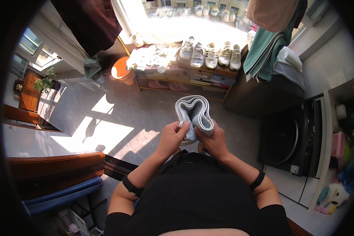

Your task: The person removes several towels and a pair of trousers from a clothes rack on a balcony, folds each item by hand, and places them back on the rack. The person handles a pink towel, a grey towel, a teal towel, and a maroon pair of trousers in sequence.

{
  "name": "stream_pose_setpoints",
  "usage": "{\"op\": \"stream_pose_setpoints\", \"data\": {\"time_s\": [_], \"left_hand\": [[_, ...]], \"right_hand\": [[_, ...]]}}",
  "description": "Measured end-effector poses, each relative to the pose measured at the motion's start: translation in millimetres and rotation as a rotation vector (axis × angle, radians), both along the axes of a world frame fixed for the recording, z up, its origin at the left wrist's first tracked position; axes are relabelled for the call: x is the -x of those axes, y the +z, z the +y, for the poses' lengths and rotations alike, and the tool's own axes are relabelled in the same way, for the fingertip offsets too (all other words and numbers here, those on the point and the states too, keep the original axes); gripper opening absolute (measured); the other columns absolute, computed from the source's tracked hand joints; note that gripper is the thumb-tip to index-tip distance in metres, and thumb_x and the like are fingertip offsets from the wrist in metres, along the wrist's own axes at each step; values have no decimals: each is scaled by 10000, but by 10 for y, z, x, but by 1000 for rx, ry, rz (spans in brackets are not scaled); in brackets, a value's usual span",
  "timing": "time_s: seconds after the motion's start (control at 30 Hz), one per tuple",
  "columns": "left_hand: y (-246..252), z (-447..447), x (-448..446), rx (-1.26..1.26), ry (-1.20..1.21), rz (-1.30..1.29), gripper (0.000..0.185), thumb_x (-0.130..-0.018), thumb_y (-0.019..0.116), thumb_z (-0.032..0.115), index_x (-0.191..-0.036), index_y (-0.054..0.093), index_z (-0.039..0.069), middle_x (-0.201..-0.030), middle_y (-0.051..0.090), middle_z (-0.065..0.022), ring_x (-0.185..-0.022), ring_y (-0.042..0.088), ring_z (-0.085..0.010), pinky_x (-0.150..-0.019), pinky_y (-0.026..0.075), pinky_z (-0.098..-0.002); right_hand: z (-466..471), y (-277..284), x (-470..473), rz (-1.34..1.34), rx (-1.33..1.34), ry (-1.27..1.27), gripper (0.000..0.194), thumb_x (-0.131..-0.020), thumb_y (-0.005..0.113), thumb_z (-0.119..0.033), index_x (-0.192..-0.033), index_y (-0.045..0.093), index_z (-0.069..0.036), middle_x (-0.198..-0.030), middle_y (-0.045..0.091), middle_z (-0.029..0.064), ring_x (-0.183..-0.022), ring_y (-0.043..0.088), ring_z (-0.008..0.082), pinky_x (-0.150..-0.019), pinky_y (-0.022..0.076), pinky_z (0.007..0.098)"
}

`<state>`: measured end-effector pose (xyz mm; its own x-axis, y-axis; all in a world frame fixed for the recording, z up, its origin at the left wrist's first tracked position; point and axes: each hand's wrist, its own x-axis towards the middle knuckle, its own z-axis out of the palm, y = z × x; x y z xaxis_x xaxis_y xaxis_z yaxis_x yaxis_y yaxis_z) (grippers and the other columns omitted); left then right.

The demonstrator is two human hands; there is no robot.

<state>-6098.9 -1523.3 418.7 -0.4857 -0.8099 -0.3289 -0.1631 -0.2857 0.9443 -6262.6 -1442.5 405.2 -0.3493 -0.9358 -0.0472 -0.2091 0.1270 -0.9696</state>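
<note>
A grey-blue looped-pile mat or towel with white bound edges is held out in front of my body, bent into a rounded, folded shape. My left hand grips its left end, the thumb pressed on the pile beside a small white tag. On the other side, my right hand pinches the right end, its thumb close to the left one. The fingers under the cloth are partly hidden. Below the hands is the grey tiled floor.
A shoe rack under the bright window bears several pairs of sneakers. Left of it stands an orange bucket. A black front-loading washing machine is at the right. Green cloth hangs at upper right, dark red cloth at upper left.
</note>
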Motion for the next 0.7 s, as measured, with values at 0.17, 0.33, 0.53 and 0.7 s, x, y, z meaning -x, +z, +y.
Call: {"op": "stream_pose_setpoints", "data": {"time_s": [0.17,0.33,0.53,0.7], "left_hand": [[157,12,75,11,-34,40,320,-975,648,268,-943,692,-47,-805,699,-65,-727,622,-80,-621,501,-256],[304,19,111,45,-74,60,308,-977,653,251,-954,693,-54,-857,713,-78,-757,661,-111,-683,547,-273],[626,-42,66,863,-60,-189,167,-838,776,241,-902,737,91,-792,656,-48,-786,633,-243,-716,513,-326],[726,-525,-141,1295,-358,-330,409,-620,877,322,-967,709,185,-1432,445,-80,-1304,428,-312,-1079,372,-480]], "right_hand": [[20,5,42,94,197,135,502,-830,801,-313,-1093,475,-37,-892,685,175,-838,677,398,-658,512,433],[35,-8,65,345,249,148,554,-762,837,-207,-1106,440,-29,-931,667,205,-851,669,416,-670,526,452],[-87,-22,195,322,330,39,470,-770,772,-41,-1106,445,-57,-884,686,169,-843,693,402,-676,544,422],[-82,18,381,228,301,168,428,-811,760,-27,-1105,449,-43,-982,690,159,-951,708,314,-764,546,362]]}}
